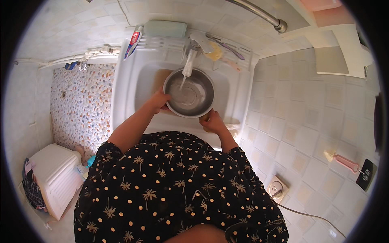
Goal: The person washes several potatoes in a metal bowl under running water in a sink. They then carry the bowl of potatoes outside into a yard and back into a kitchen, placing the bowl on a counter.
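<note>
A round metal bowl [205, 83] is held over the white washbasin [123, 100], under the faucet [190, 62]. A thin stream of water [183, 82] runs into it, and some water covers its bottom. My left hand [159, 100] grips the bowl's left side, thumb near the rim and fingers hidden beneath. Just off the bowl's lower right edge, my right hand [212, 121] is curled around a yellowish pad [205, 118], mostly covered by the fingers. Whether this hand also touches the bowl cannot be made out.
On the basin's back ledge are a toothpaste tube [133, 42], a yellowish cloth or sponge [215, 52] and a purple-handled toothbrush [232, 50]. A metal rail [258, 10] runs above. On the right wall are a plugged socket [276, 189] and a hanging pink-handled brush [345, 162]. A white bin [56, 170] stands left.
</note>
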{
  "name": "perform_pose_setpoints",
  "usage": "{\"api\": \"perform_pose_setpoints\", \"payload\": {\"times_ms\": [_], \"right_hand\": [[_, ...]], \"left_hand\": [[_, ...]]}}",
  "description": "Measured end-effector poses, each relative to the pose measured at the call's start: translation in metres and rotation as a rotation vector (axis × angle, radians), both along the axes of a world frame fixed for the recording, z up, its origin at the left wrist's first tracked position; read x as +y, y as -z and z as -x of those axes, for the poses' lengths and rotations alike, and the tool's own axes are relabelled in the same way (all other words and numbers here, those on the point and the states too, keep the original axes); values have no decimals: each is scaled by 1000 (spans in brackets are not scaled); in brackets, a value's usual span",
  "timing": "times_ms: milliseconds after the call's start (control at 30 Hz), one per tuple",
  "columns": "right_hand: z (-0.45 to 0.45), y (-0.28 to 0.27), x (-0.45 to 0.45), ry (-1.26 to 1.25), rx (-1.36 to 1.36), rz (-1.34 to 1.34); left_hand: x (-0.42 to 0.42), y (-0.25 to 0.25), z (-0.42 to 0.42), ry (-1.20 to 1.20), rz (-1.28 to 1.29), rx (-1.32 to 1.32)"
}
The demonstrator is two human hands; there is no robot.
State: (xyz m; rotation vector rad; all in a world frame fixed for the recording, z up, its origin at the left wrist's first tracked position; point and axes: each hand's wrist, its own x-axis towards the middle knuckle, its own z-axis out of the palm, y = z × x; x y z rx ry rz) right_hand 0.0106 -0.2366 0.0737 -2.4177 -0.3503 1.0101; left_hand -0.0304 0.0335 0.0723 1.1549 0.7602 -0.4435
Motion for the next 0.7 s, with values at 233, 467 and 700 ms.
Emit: {"api": "perform_pose_setpoints", "payload": {"times_ms": [233,467,700], "right_hand": [[-1,-10,-3,34,15,11],[-4,-12,-3,44,3,-28],[-1,-23,4,67,-23,4]], "left_hand": [[42,-18,19,11,-182,47],[22,-44,5,59,-262,-43],[59,-99,52,549,-1591,-248]]}}
